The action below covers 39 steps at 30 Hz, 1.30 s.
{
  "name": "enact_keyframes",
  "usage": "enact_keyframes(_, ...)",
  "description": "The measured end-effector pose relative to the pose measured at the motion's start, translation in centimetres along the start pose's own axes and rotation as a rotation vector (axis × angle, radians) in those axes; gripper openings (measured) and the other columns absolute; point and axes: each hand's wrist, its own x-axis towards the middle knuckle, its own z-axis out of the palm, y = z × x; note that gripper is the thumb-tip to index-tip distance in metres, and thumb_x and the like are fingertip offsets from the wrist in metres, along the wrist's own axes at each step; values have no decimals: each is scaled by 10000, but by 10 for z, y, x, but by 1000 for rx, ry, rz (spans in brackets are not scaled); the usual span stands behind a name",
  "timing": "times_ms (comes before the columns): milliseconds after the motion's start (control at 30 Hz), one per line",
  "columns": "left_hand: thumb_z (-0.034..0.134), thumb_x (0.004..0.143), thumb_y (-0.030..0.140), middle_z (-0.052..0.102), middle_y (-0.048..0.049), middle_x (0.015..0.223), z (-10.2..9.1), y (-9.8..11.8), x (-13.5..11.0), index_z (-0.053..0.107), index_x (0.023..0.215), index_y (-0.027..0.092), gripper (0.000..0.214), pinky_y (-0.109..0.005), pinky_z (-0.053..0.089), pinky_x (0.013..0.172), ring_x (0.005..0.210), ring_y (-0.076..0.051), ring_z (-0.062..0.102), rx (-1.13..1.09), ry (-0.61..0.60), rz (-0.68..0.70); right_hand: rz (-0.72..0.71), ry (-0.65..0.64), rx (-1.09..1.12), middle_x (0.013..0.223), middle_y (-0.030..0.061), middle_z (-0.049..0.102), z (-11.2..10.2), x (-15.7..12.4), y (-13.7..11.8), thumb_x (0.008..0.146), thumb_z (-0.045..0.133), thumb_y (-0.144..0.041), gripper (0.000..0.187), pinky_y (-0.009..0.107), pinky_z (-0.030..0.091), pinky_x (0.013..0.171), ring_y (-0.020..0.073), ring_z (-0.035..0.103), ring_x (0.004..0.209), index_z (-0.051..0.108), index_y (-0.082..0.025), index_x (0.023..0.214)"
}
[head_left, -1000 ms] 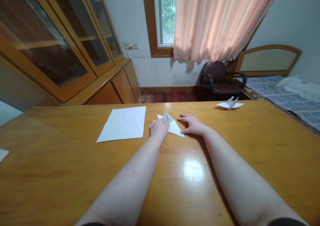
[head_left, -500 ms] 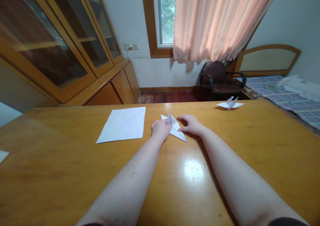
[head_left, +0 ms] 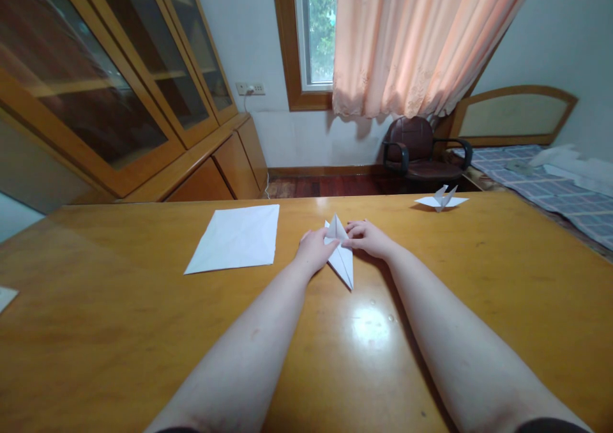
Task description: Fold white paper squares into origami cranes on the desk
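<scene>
Between my hands, on the wooden table, is a folded white paper [head_left: 341, 262] with a long point toward me and a raised triangular flap at its far end. My left hand [head_left: 315, 250] grips its left edge, thumb on top of the paper. On the opposite side, my right hand [head_left: 366, 237] pinches the right edge near the flap, its fingers curled. A flat white paper sheet [head_left: 237, 238] with faint creases lies to the left of my left hand. Farther right, near the far edge, a finished-looking paper crane [head_left: 441, 199] stands with its wings spread.
The wooden table [head_left: 119, 331] fills the foreground. At its left edge shows the corner of another pale sheet [head_left: 6, 297]. Beyond the table are a glass-door cabinet [head_left: 138, 158], a brown armchair [head_left: 414, 142] and a bed [head_left: 565, 181].
The folded paper has turned so its near point faces more toward me, and it has shifted slightly right. My right hand has closed on its right side; my left hand moved a little right with it.
</scene>
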Motion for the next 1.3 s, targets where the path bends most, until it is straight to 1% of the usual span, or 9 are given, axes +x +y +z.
enact_keyframes(167,516,846,374,689,-37,1109,1,2,-2,661,1094,243,316,-377,261,1097,1074,-222,591,-17,-58,107,-3,-32,130,823,51,680,0,-1,-1,707,656,-474,300,337,448,829,215,607,879,671,-188,619)
enact_keyframes(267,510,838,333,679,-23,1131,1,2,-4,658,1098,259,308,-394,221,1120,1103,-219,575,-30,-107,152,49,-9,168,742,42,668,0,-1,-2,702,649,-483,308,300,464,724,195,600,775,679,-178,681)
enact_keyframes(333,508,832,327,675,-24,1137,1,2,-4,652,1105,261,315,-405,195,1132,1119,-220,565,-33,-123,153,78,10,205,737,39,667,0,-1,-2,688,659,-483,312,292,465,698,188,596,747,681,-173,718)
enact_keyframes(467,508,823,333,679,-18,1120,2,3,-5,648,1098,262,317,-412,156,1147,1118,-215,566,-47,-168,169,88,37,322,790,47,682,0,-2,-5,683,666,-474,314,293,470,715,181,601,752,680,-169,755)
enact_keyframes(600,502,816,338,693,-18,1068,2,4,-5,657,1053,253,296,-428,135,1151,1084,-210,584,-39,-193,187,71,80,401,788,47,687,0,-2,-7,713,649,-463,295,299,468,763,174,604,756,684,-171,738)
enact_keyframes(700,499,811,344,698,-16,1045,3,4,-5,654,1031,245,286,-436,133,1150,1070,-211,587,-23,-201,188,82,106,438,776,45,688,0,-1,-7,712,652,-468,299,300,468,766,173,606,751,690,-173,738)
enact_keyframes(900,511,797,369,707,0,935,6,1,-3,646,922,228,232,-445,149,1146,974,-205,617,2,-217,244,131,87,600,879,59,710,0,-2,-9,683,687,-460,297,302,466,790,184,620,806,715,-181,782)
enact_keyframes(1167,507,802,369,710,10,927,6,2,-5,640,917,239,219,-472,139,1143,969,-205,617,-1,-227,268,190,110,704,712,36,686,0,-4,-12,642,735,-423,252,279,464,677,158,595,667,719,-181,711)
enact_keyframes(1300,440,855,446,708,-8,1002,7,1,-4,652,971,235,321,-473,133,1142,992,-205,614,-10,-222,267,164,143,657,724,30,691,0,-3,-11,606,771,-370,210,268,462,692,152,598,683,722,-190,703)
